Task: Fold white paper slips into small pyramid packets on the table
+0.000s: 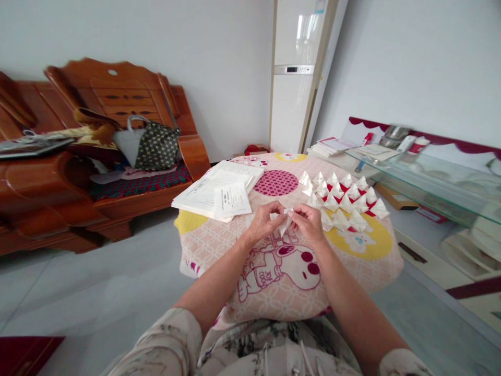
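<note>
Between my two hands, above the near middle of the table, is a small folded piece of white paper [285, 225]. My left hand [266, 219] pinches it from the left, thumb and forefinger closed. From the right, my right hand [307, 220] grips it the same way, so the fingers hide much of the paper. Several folded white paper pieces [341, 222] stand in rows just right of my right hand. A stack of printed sheets [195, 196] lies to the left, with a smaller printed sheet [231, 201] on top.
A patterned cloth [219, 250] covers the round table. On the left stands a wooden sofa [125, 99] with bags [158, 146] on it. A glass-topped cabinet [438, 177] holding papers and metal bowls is at the right. A tall white air conditioner [291, 109] stands behind.
</note>
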Demonstrator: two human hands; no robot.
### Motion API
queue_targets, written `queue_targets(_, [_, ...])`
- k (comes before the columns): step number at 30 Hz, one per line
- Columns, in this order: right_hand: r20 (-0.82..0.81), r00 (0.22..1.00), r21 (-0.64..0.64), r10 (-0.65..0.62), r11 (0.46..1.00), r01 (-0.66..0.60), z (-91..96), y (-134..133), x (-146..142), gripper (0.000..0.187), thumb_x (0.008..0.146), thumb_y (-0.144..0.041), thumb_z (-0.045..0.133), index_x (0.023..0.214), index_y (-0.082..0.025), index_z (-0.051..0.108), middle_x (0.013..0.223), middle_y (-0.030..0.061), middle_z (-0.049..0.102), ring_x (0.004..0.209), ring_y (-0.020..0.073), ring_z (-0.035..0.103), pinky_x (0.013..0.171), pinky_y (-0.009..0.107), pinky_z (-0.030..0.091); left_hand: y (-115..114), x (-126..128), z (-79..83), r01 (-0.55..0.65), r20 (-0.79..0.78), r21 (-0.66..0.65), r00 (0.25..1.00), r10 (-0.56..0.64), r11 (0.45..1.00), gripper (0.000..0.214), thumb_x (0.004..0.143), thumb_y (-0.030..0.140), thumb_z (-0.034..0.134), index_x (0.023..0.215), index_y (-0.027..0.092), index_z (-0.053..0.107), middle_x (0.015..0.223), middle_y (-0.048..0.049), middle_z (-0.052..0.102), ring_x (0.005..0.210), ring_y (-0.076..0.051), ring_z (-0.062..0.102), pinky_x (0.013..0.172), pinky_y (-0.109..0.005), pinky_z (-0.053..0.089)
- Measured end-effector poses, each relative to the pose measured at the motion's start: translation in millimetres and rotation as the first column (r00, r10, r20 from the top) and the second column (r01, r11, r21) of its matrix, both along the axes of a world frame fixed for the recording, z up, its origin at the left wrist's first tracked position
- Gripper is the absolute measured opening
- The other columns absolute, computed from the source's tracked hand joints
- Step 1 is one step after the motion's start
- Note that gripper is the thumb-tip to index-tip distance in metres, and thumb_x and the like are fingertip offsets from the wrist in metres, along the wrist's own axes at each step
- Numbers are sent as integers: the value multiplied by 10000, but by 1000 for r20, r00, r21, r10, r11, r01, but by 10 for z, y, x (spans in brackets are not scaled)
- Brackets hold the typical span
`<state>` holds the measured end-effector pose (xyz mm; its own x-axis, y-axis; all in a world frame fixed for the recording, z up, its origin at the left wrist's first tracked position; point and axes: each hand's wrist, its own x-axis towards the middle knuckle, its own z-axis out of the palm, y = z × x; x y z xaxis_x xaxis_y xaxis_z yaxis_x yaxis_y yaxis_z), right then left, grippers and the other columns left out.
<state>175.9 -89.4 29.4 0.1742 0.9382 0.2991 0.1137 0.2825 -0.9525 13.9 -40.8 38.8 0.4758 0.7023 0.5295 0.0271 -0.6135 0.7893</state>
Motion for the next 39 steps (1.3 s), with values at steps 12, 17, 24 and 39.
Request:
queue_targets(12, [138, 987, 11, -89, 996, 88, 1, 21, -26, 128, 713, -286, 611, 635, -195, 565, 522, -34, 541, 465, 121, 507, 431, 230, 363, 7, 15, -20, 14, -17, -61, 1000, -15, 998, 210, 833, 336, 634, 747, 147, 601, 733, -15, 616, 701, -134, 549, 702, -260, 439])
queue_targets(17, [151, 984, 20, -89, 996, 87, -7, 28, -20, 116, 699, -268, 609, 624, -194, 559, 524, -41, 516, 474, 113, 474, 441, 228, 344, 13, 11, -25, 47, 4, -101, 999, -46, 994, 226, 833, 343, 642, 732, 147, 596, 716, -7, 601, 676, -125, 531, 682, -255, 431])
queue_targets(24, [139, 988, 16, -63, 998, 61, -35, 46, 0, 127, 721, -286, 624, 643, -194, 585, 530, -39, 530, 483, 119, 488, 453, 228, 358, 50, 22, -67, 102, 56, -157, 994, -95, 982, 238, 834, 358, 658, 746, 145, 597, 711, -2, 576, 663, -117, 511, 656, -245, 408])
queue_targets(39, [182, 983, 1, -29, 1000, 29, -55, 18, 11, 165, 743, -296, 637, 633, -191, 572, 544, -43, 522, 514, 124, 501, 485, 232, 373, 121, 3, -148, 304, 202, -222, 944, -261, 927, 272, 873, 392, 685, 895, 146, 571, 733, -2, 576, 630, -91, 508, 587, -212, 367])
